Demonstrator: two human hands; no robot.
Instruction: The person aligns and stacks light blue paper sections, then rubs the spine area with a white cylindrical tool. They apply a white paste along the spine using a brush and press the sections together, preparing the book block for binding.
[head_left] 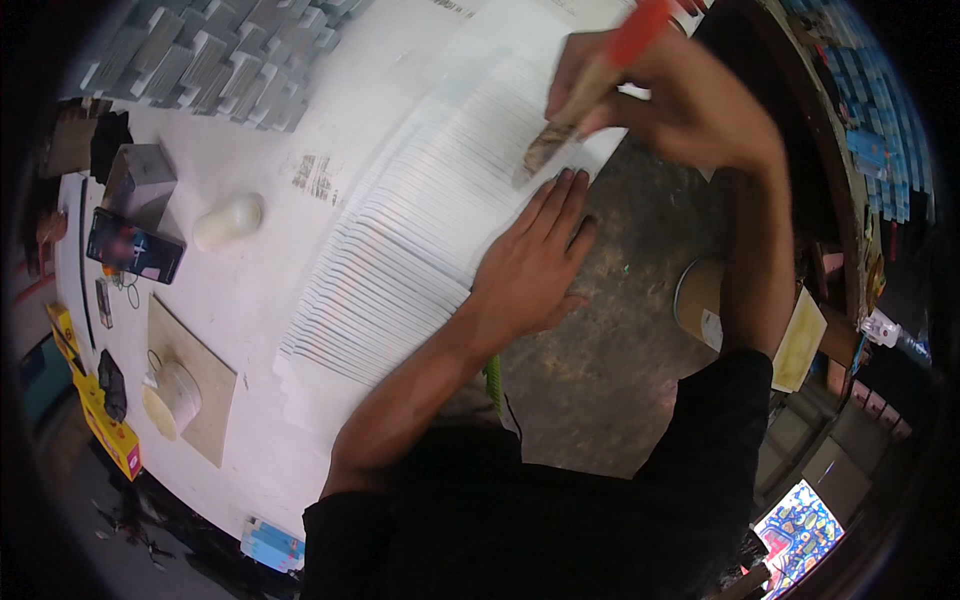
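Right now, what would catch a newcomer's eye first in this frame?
First the right hand near the top, gripping a brush with an orange-red handle whose bristles touch a long fanned row of white sheets on the white table. The left hand lies flat on the row's edge. At far left stand a dark phone, a white oval lump and a spool of thread.

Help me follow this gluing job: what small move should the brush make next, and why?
Probably a short stroke along the fanned white sheets. The right hand holds the brush with its bristles on the sheets' edge, just above the left hand, which lies flat on the fan; most of it stretches away lower left.
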